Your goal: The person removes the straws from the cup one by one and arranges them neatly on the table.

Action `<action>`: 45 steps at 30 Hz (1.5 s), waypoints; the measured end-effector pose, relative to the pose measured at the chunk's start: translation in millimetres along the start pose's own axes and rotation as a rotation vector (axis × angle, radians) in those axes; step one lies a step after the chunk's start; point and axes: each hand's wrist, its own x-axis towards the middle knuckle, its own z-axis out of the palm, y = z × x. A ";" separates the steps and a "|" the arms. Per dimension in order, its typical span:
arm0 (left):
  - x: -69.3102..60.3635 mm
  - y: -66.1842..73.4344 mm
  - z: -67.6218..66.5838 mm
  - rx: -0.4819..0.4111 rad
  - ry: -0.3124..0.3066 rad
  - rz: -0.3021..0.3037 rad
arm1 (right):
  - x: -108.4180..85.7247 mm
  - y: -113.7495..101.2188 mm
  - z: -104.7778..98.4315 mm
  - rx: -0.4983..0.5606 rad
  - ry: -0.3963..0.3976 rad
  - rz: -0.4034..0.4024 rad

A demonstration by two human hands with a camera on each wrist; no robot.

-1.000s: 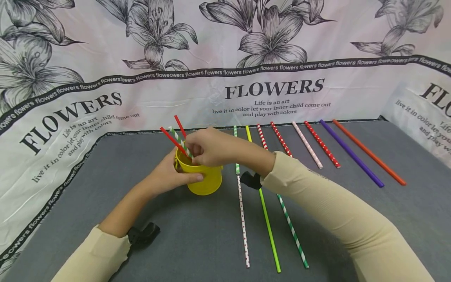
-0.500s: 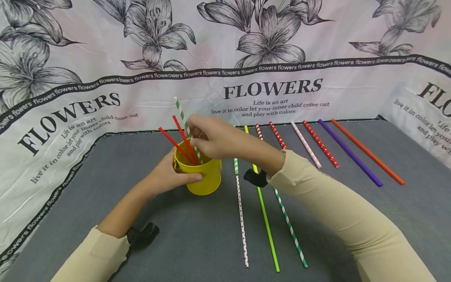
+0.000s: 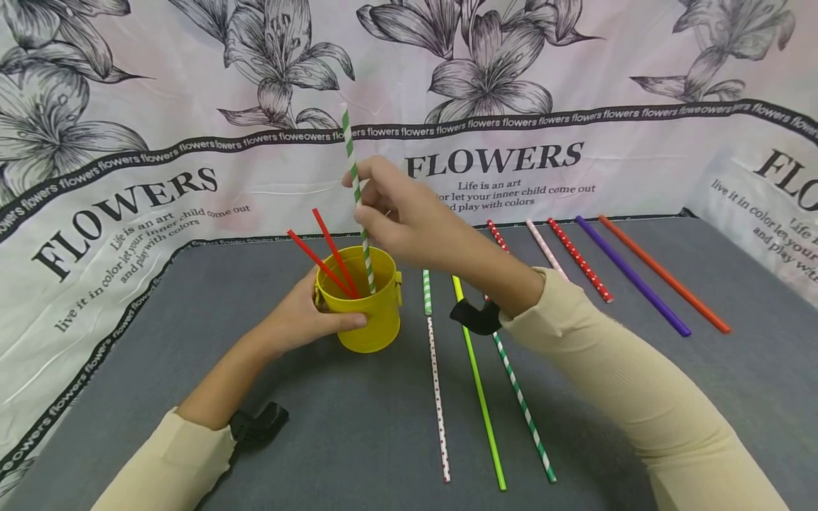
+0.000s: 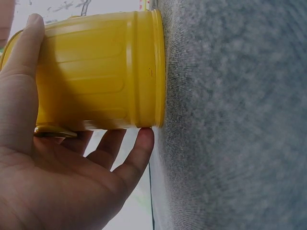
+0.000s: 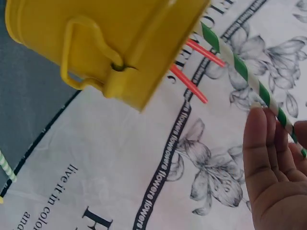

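Observation:
My left hand (image 3: 303, 312) holds a small yellow bucket (image 3: 371, 330) at its left side, thumb across the front. In the left wrist view the bucket (image 4: 91, 72) stands on the grey cloth, fingers of the left hand (image 4: 62, 182) along its side. Above the bucket, my right hand (image 3: 409, 216) pinches a green-and-white striped straw (image 3: 349, 152) between thumb and fingers. The straw is nearly upright, its lower end inside the bucket's mouth. Two red straws (image 3: 334, 248) lean left in the bucket. The right wrist view shows the striped straw (image 5: 242, 69) running from the rim to the right hand (image 5: 280, 177).
On the grey cloth (image 3: 319, 433) right of the bucket lie a dotted white straw (image 3: 437, 397), a lime straw (image 3: 482, 397) and a green-striped one (image 3: 524, 404). Farther right are red dotted, pink, purple (image 3: 633, 277) and orange (image 3: 664, 273) straws. A flower-printed sheet (image 3: 307, 177) rises behind.
My right hand has risen from the bucket's mouth, drawing the green-and-white striped straw upward and slightly right. The left hand keeps its hold on the bucket; the red straws stay in it.

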 end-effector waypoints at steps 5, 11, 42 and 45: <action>0.0 0.7 0.3 0.015 0.006 -0.011 | -4.4 -6.1 -9.6 0.009 0.096 0.010; 0.4 0.6 0.4 0.015 0.012 -0.001 | -14.4 -7.3 -20.7 -0.026 0.135 0.022; -1.0 0.7 0.9 0.022 0.018 -0.008 | -136.6 9.5 -44.8 -0.312 -0.087 0.364; -0.9 -0.1 1.0 0.018 0.020 -0.008 | -146.7 13.5 -45.6 -0.329 -0.111 0.392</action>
